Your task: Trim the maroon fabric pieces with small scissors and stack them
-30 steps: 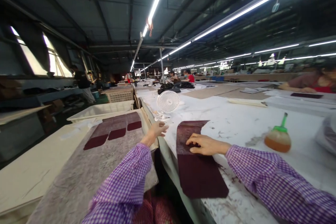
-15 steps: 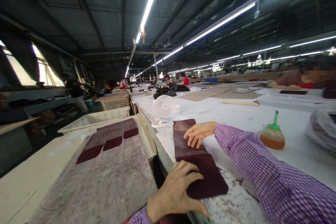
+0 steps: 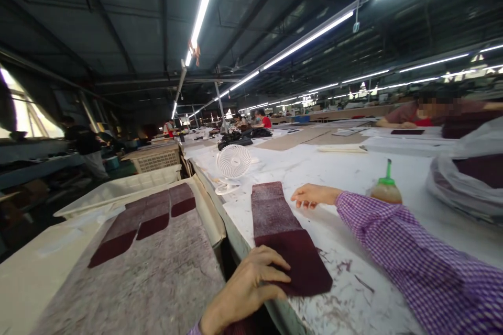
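Observation:
A dark maroon fabric piece (image 3: 293, 267) lies on the white table, its far half speckled grey. On the near left edge of this piece rests my left hand (image 3: 251, 282), fingers apart and thumb out. My right hand (image 3: 316, 196) is just right of the far half, apart from it, its fingers loosely bent with nothing seen in them. A squeeze bottle (image 3: 387, 191) with a green nozzle and amber liquid stands beyond my right sleeve, which partly hides it. To the left, several similar maroon pieces (image 3: 153, 226) lie in a row on a stained grey board (image 3: 168, 277).
A small white fan (image 3: 233, 161) stands near the table's left edge. A gap separates the table from the board. Cream plastic crates (image 3: 118, 191) sit at the left. A clear plastic bag (image 3: 444, 178) holds maroon material at the right. A co-worker (image 3: 408, 112) leans over the table beyond.
My right hand has moved right, off the speckled half of the fabric piece. My left hand stays on its near part, thumb drawn in closer. The camera view has turned slightly right.

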Demonstrator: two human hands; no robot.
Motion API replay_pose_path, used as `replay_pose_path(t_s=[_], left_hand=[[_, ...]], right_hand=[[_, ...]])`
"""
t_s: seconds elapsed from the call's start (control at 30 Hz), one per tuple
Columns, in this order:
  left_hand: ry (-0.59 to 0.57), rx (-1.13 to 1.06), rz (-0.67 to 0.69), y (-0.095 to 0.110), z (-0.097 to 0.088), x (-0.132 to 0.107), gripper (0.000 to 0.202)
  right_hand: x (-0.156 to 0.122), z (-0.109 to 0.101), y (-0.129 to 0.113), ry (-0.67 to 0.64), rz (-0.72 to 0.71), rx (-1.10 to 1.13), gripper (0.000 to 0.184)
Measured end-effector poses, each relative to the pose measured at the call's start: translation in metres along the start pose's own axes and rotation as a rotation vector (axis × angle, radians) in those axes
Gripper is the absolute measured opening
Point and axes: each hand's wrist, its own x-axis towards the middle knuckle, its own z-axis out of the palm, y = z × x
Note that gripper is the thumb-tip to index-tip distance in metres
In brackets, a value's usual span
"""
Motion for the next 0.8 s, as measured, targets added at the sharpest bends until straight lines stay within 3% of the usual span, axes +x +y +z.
replay_pose_path(t_s=[0.17, 0.27, 0.37, 0.5, 0.6, 0.8], left_hand=[[0.046, -0.091, 0.011, -0.004, 0.004, -0.002, 0.024], [0.118, -0.214, -0.067, -0.005, 0.008, -0.005, 0.023], [0.238, -0.327, -0.194, 0.003, 0.015, -0.005, 0.026], [0.418, -0.382, -0.375, 0.017, 0.027, -0.001, 0.033], [0.524, -0.42, -0.427, 0.019, 0.034, 0.001, 0.041], [0.517, -0.418, -0.392, 0.02, 0.036, -0.002, 0.038]], right_hand=[[-0.063, 0.011, -0.003, -0.127, -0.134, -0.152, 0.04], [-0.091, 0.023, -0.004, -0.154, -0.18, -0.222, 0.043], [-0.112, 0.037, -0.005, -0.102, -0.236, -0.225, 0.045], [-0.125, 0.052, -0.004, 0.045, -0.344, -0.111, 0.054], [-0.129, 0.06, -0.004, 0.086, -0.4, -0.083, 0.061], [-0.138, 0.075, -0.013, 0.092, -0.554, -0.388, 0.034]])
